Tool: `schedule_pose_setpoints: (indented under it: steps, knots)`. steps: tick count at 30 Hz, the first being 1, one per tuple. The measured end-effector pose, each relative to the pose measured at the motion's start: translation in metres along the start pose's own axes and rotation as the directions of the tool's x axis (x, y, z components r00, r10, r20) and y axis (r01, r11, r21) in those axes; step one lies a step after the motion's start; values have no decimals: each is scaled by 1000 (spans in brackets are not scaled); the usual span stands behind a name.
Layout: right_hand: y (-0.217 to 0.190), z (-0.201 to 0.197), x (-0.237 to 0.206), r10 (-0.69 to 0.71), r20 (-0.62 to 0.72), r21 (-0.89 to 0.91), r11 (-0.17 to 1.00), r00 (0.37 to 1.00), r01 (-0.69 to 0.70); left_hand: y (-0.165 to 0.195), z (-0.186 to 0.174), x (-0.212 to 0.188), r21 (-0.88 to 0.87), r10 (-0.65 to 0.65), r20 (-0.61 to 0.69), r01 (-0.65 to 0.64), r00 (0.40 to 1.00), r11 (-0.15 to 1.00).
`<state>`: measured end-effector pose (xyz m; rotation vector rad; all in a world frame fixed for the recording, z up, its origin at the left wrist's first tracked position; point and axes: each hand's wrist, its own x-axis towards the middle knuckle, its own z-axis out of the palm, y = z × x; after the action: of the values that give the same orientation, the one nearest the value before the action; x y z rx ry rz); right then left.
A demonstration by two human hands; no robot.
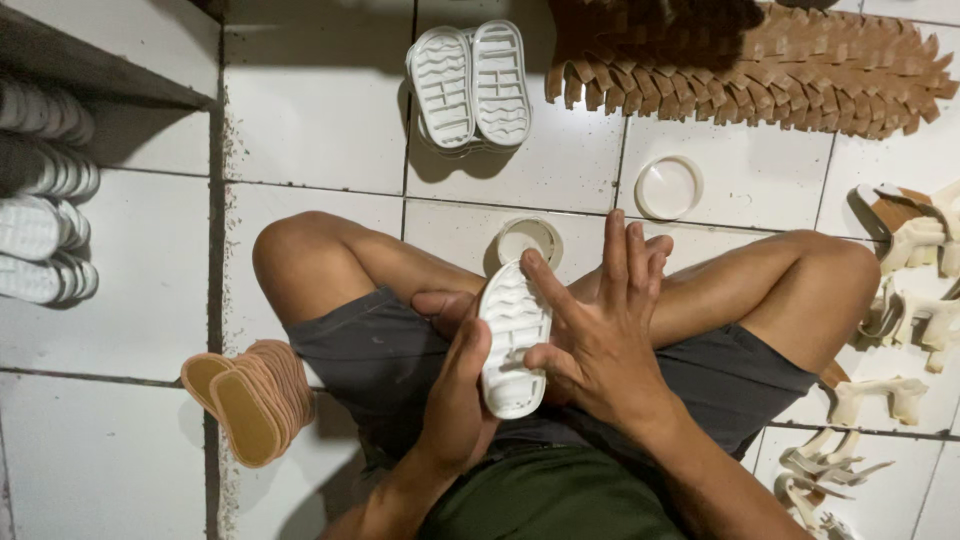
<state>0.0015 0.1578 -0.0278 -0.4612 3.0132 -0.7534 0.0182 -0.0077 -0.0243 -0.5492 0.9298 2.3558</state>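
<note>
Person's sitting cross-legged on the tile floor [320, 130], working a white shoe sole [514, 340] right over their lap. Left hand [455, 385] is wrapped around the sole's near edge from the side, thumb up on the ridged tread. Right hand [600, 340] has its fingers spread wide, thumb and forefinger pressing the far edge. Looks like moulded rubber or foam to me, so light and a bit bendy, and the wavy tread should give decent purchase. Best held by the long edges, like they're doing.

Just past the hands there's a small open tub [529, 240], can't really tell what's in it, with a round white lid [669, 187] beyond the right hand. A stack of tan insoles [250, 400] sits left of the left hand, and more white soles [470, 85] lie farther out.
</note>
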Motion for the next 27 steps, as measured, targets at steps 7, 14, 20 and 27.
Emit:
schedule_pose_setpoints:
  steps: [7, 14, 20, 27]
  knots:
    - [-10, 11, -22, -209, 142, 442, 888, 968, 127, 40, -25, 43, -262, 129, 20, -119, 991, 958]
    - [51, 34, 49, 377, 326, 945, -137, 867, -296, 87, -37, 85, 356, 26, 30, -35, 999, 934]
    - [51, 38, 126, 281, 284, 956, -9, 917, -293, 116, -52, 140, 430, 401, -23, -353, 916, 831]
    - [76, 76, 255, 324, 164, 870, 397, 932, -292, 147, -78, 283, 496, 566, -88, -457, 819, 738]
